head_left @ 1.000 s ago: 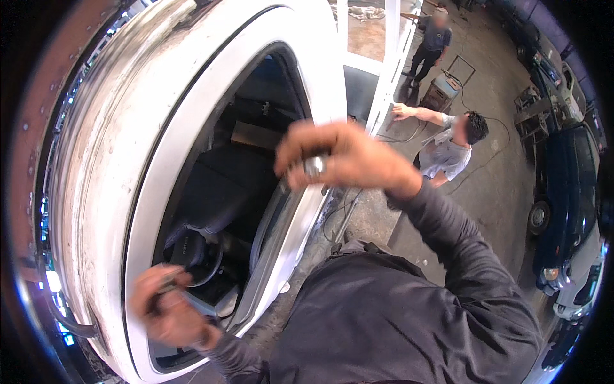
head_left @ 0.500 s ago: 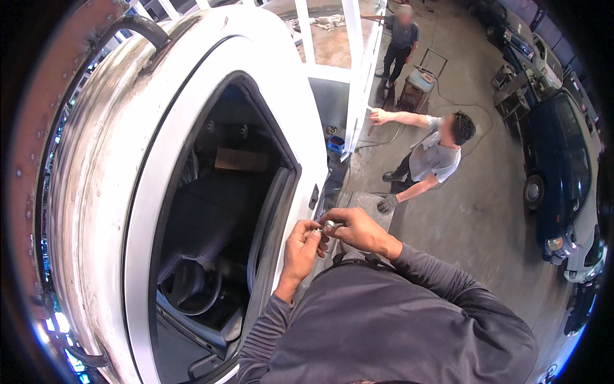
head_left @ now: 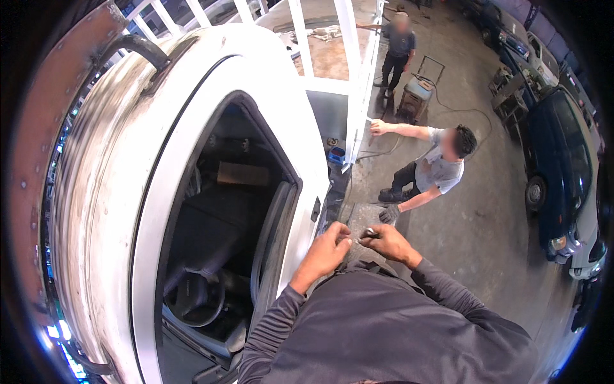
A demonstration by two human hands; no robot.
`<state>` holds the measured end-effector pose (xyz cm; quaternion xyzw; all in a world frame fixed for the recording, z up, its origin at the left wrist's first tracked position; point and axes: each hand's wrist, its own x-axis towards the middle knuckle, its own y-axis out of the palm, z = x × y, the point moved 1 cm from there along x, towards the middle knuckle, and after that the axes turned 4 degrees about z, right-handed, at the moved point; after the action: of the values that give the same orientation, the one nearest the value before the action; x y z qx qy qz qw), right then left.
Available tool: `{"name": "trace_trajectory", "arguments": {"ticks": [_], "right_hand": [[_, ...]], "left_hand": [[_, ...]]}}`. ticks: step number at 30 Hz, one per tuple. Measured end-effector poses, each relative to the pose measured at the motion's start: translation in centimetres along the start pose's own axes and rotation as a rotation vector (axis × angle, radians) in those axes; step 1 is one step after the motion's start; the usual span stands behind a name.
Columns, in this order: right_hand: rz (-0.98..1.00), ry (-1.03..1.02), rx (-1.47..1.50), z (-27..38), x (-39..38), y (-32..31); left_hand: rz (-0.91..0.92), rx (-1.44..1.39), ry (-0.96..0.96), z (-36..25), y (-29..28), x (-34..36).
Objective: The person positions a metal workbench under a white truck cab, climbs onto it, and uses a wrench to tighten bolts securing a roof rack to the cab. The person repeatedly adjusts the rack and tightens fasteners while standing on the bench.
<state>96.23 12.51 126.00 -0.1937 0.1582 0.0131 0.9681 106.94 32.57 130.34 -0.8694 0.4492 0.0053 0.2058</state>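
Note:
My hands meet in front of my chest, beside the open white cab door (head_left: 300,160). My right hand (head_left: 390,244) pinches a small shiny metal piece (head_left: 369,233) in its fingertips. My left hand (head_left: 327,248) sits just left of it, fingers curled towards the piece. Whether they touch it or hold anything is hidden. Both arms wear dark grey sleeves.
Below left, the cab's opening shows a steering wheel (head_left: 192,297) and a dark seat. On the concrete floor a person in a grey shirt (head_left: 438,169) crouches by a white frame (head_left: 355,83). Another person (head_left: 396,48) stands by a small cart (head_left: 416,96). Dark cars (head_left: 563,160) line the right.
A second ago my left hand was low inside the cab on a dark tool and my right hand was raised. Both have come together at my chest around the metal piece.

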Motion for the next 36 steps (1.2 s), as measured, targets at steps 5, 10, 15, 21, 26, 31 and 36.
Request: {"name": "trace_trajectory", "arguments": {"ticks": [5, 10, 15, 21, 26, 31, 36], "right_hand": [[0.399, 0.472, 0.263, -10.3, -3.1, -3.3], [0.436, 0.704, 0.512, -15.0, -6.5, -0.6], [0.333, 0.551, 0.167, -17.7, -2.8, 2.1], [0.35, 0.246, -0.215, -12.9, -2.1, 1.7], [0.438, 0.288, -0.179, -10.5, -2.4, 0.7], [0.3, 0.229, -0.179, -14.1, -0.9, 3.7], [0.3, 0.16, -0.324, -12.7, -1.2, 3.2]], "left_hand": [[-0.298, 0.114, 0.217, -9.5, -9.6, 0.1], [-0.708, 0.123, 0.67, -17.2, -14.5, -3.6], [-0.993, 0.238, 0.828, -21.8, -17.9, -4.5], [-1.19, 0.294, 0.669, -21.0, -21.7, -3.7], [-1.179, 0.294, 0.675, -21.0, -21.8, -3.3], [-1.162, 0.326, 0.667, -21.1, -21.9, -3.2], [-1.168, 0.382, 0.681, -20.5, -22.3, -3.5]]}}
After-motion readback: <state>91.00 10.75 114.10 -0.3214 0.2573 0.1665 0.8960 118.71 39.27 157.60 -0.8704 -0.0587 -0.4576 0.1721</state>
